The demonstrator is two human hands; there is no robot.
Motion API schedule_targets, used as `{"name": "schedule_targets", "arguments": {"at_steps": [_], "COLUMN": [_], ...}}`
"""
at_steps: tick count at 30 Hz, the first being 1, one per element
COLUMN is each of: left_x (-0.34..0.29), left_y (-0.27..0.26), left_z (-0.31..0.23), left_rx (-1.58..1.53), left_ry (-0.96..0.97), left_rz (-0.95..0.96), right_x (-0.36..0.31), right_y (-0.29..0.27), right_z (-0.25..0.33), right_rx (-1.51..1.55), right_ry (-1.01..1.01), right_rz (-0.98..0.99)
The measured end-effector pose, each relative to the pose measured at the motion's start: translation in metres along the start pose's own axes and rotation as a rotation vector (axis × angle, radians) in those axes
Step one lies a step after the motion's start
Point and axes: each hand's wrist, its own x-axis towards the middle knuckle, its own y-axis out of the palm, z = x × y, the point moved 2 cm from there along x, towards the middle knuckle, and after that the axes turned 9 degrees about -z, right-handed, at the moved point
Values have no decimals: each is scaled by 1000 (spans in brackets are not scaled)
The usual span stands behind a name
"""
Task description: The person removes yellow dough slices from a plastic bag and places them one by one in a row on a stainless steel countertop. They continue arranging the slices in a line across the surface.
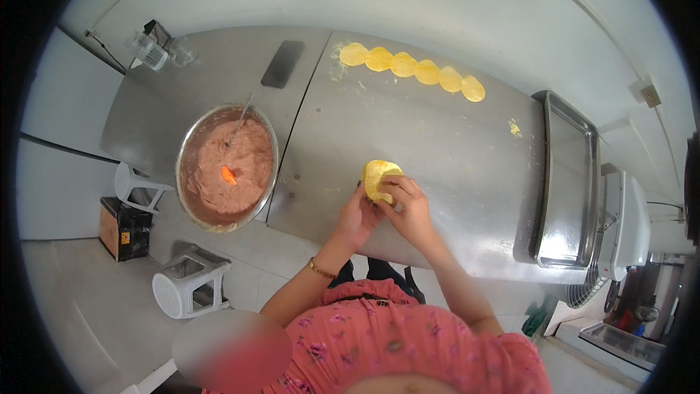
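My left hand (356, 222) holds a stack of round yellow dough wrappers (378, 172) upright above the steel table (430, 128), close to its near edge. The fingers of my right hand (410, 211) are bent over the stack's right side, pressed against the front wrapper. How many wrappers make up the stack cannot be told. Toward the far edge of the table lies a row of several yellow wrappers (403, 65), edges touching or slightly overlapping. Some pale flour is scattered around them.
To the left stands a large metal bowl (187, 138) of pink, paste-like filling (248, 149), with an orange-tipped utensil (229, 175) and a thin metal handle (240, 118). Behind it lies a dark flat slab (283, 64). A metal tray (570, 182) occupies the right end. White stools (191, 283) stand left.
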Motion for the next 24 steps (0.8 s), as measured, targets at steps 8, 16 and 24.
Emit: {"name": "schedule_targets", "arguments": {"at_steps": [8, 16, 24], "left_x": [0, -3, 2], "left_y": [-7, 3, 6], "left_z": [4, -4, -13], "left_rx": [39, 100, 0], "left_ry": [-22, -11, 97], "left_rz": [-41, -50, -44], "right_x": [-13, 66, 93], "right_y": [9, -44, -34], "right_z": [-16, -133, -85], "right_rx": [101, -48, 193], "right_ry": [92, 199, -1], "right_rz": [-24, -464, -56]}}
